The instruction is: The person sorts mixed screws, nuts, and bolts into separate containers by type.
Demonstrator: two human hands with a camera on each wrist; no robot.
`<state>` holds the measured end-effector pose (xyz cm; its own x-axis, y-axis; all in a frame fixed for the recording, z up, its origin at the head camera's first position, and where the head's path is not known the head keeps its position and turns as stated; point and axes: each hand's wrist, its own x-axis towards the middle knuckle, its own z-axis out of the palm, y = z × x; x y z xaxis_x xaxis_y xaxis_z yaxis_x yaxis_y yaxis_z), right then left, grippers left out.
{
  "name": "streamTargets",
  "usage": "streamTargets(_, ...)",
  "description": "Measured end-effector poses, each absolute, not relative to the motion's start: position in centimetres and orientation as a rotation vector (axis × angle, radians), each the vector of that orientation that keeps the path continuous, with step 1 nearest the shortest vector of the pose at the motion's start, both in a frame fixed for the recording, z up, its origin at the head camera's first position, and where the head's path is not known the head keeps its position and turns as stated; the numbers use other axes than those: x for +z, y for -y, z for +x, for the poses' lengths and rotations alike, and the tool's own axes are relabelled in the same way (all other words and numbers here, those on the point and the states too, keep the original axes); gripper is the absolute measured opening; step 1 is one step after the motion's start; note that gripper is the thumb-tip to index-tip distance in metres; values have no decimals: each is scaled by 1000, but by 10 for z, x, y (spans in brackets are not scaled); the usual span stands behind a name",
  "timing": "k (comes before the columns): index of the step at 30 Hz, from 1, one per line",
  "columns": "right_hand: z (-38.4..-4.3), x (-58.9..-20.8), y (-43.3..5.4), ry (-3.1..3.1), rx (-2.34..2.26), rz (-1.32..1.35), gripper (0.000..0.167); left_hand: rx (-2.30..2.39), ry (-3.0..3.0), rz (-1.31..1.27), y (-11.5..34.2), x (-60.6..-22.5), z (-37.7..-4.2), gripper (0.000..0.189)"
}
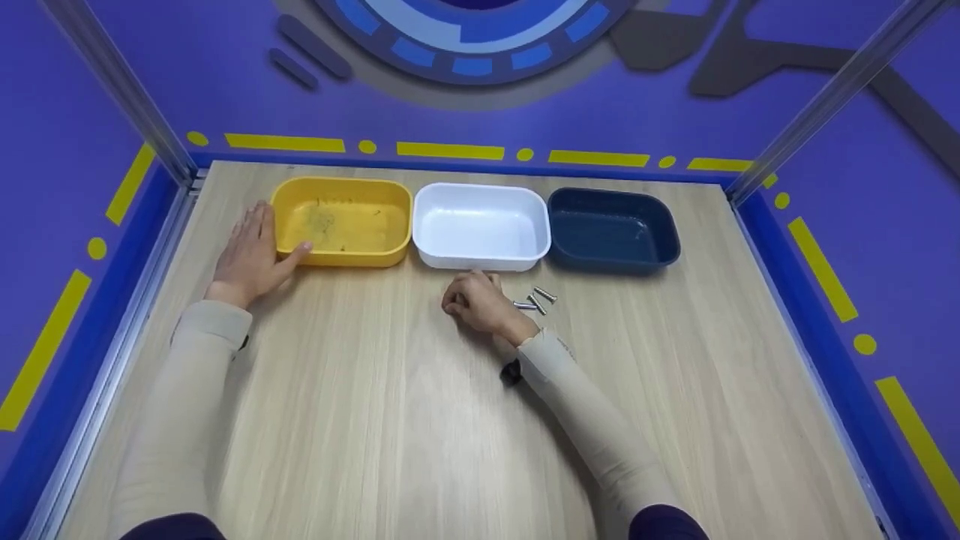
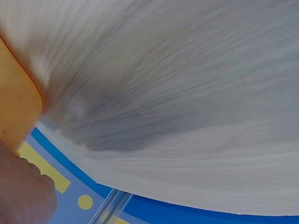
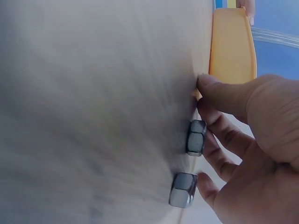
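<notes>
My left hand [image 1: 251,251] lies with straight fingers along the left side of a yellow bin [image 1: 341,259], its thumb over the front rim. Only part of that hand [image 2: 25,189] shows in the left wrist view. In front of a white bin [image 1: 480,264], my right hand [image 1: 480,301] is low at the tabletop with bent fingers. The right wrist view shows its thumb and index fingertips close together; whether anything is between them cannot be made out. Two metal hex nuts [image 3: 196,137] are beside its other fingers. Three metal bolts [image 1: 537,304] lie by the right wrist.
A dark blue bin [image 1: 615,266] stands right of the white one, the bins forming a row at the back of the wooden table [image 1: 360,412]. Blue-purple panels [image 1: 465,112] and metal posts [image 1: 832,105] enclose the back and sides.
</notes>
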<state>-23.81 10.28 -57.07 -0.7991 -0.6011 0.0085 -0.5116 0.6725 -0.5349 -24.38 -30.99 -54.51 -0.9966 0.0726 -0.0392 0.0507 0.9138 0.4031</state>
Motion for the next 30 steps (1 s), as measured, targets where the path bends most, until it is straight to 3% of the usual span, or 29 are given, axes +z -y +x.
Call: streamTargets(30, -250, -549, -98, -2535, -1191, -839, 14, 634, -3006, 85, 310, -547, -246, 113)
